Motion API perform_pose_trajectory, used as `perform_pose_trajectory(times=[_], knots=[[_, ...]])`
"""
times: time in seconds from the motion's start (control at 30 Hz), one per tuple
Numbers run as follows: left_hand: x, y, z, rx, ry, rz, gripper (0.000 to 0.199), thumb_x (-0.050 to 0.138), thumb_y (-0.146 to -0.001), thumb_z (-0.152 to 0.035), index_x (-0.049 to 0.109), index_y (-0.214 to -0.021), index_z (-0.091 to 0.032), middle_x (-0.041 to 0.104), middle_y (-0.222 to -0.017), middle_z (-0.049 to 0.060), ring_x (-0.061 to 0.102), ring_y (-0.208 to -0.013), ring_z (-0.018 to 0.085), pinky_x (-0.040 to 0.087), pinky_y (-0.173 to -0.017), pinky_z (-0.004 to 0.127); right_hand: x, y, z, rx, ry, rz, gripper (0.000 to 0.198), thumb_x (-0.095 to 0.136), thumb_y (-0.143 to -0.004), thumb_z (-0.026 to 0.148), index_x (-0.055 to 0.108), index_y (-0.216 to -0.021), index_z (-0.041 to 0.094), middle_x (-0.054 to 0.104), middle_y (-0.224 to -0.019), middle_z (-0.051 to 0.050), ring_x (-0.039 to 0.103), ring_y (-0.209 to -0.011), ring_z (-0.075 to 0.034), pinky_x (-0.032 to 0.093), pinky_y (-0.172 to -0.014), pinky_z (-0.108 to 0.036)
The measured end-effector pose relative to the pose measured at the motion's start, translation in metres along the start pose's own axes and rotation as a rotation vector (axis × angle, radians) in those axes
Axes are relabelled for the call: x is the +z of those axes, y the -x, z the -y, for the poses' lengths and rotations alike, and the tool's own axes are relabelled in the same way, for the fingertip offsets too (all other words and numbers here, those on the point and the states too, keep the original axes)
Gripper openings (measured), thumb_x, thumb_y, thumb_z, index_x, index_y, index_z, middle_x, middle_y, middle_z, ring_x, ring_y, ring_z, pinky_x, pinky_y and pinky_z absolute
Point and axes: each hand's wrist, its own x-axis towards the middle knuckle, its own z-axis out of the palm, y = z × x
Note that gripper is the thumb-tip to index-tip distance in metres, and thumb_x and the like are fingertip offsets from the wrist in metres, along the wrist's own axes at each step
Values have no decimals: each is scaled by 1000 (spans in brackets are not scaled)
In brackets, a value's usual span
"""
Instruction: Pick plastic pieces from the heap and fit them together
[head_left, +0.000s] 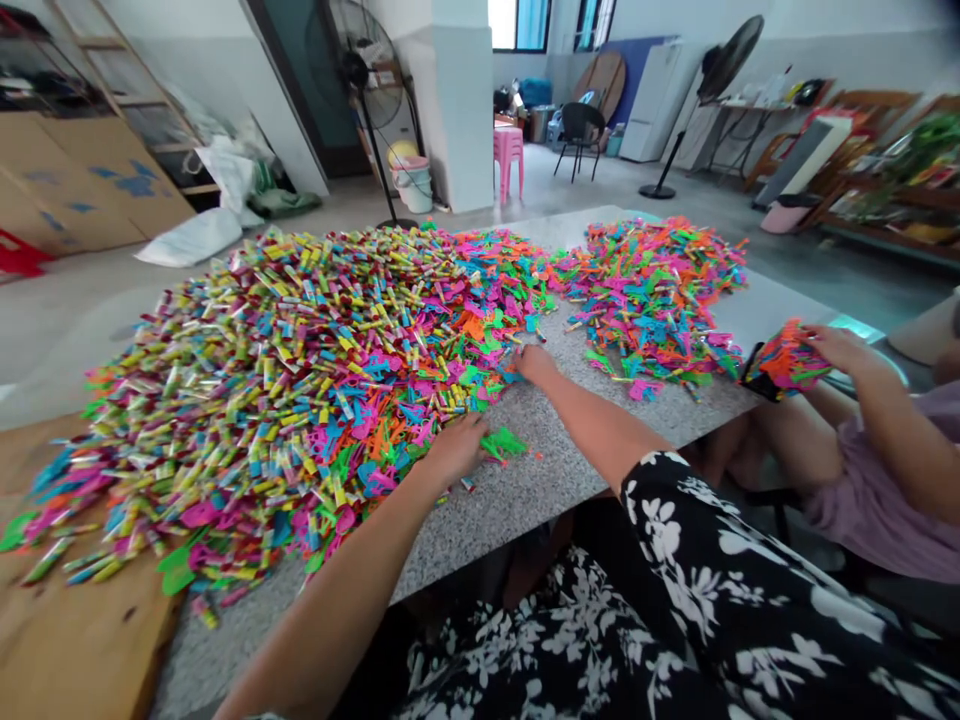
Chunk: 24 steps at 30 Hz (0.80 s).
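My left hand (459, 448) is at the near edge of a big heap of small colourful plastic pieces (300, 330), its fingers curled in. What they hold, if anything, is hidden. Green plastic pieces (504, 442) lie on the speckled table (495, 510) just right of it. Farther forward, my right hand (535, 366) rests at the heap's right edge with fingers closed; blue bits show beside the fingertips, but what is in them is too small to make out. Short tubes with yellow, blue and pink wrapping cover most of the heap.
A second pile (652, 290) of bright plastic pieces lies to the right. Beside it, a co-worker's hand (844, 350) is on a dark container (763, 378) filled with orange and pink pieces. A wooden board (67, 640) is at the left; a standing fan (367, 130) stands behind.
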Motion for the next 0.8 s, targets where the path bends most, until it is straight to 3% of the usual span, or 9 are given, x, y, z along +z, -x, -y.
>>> perform_pose_trajectory(times=[0.1, 0.23, 0.33, 0.4, 0.5, 0.6, 0.8], knots=[[6, 10, 7, -37, 68, -89, 30, 75, -90, -27, 69, -119, -22, 70, -130, 12, 64, -127, 30, 50, -108, 39, 5, -5, 6, 63, -24, -8, 44, 60, -104, 37, 67, -135, 7, 66, -140, -29, 68, -126, -35, 52, -101, -37], [18, 20, 17, -274, 306, -264, 25, 79, -87, -30, 71, -110, -25, 76, -106, 8, 72, -106, 29, 52, -97, 40, -1, 6, 3, 110, -72, -36, 38, 54, -105, 36, 69, -127, 9, 73, -127, -26, 71, -120, -34, 54, -97, -40], [25, 27, 25, -425, 659, -434, 43, 83, -80, -31, 72, -122, -25, 75, -92, 3, 73, -89, 25, 54, -86, 37, 1, 41, -6, 62, -205, -118, 33, 50, -104, 34, 67, -122, 13, 77, -116, -18, 72, -110, -29, 55, -91, -38], [27, 32, 27, -457, 891, -499, 52, 83, -78, -33, 71, -127, -23, 73, -86, 0, 71, -81, 22, 55, -79, 34, 9, 79, -13, -18, -462, -145, 27, 56, -98, 38, 65, -113, 17, 77, -100, -10, 73, -91, -25, 56, -80, -35], [25, 38, 22, -494, 1177, -495, 46, 85, -74, -39, 74, -115, -21, 70, -81, -1, 68, -72, 19, 56, -69, 31, 23, 144, -16, -131, -887, 34, 29, 64, -92, 47, 60, -104, 22, 73, -81, -1, 63, -61, -17, 51, -59, -29], [19, 43, 7, -489, 1427, -443, 41, 90, -68, -41, 71, -99, -20, 71, -81, 0, 68, -70, 17, 58, -64, 30, 32, 198, -7, -175, -1143, 184, 33, 69, -89, 51, 60, -105, 23, 71, -77, 2, 58, -54, -13, 47, -52, -26], [6, 45, -21, -396, 1726, -396, 48, 92, -71, -40, 66, -105, -18, 76, -95, 4, 75, -84, 19, 61, -70, 30, 26, 234, 15, -176, -1306, 267, 28, 71, -87, 45, 63, -100, 22, 71, -77, 2, 57, -53, -11, 48, -51, -26]])
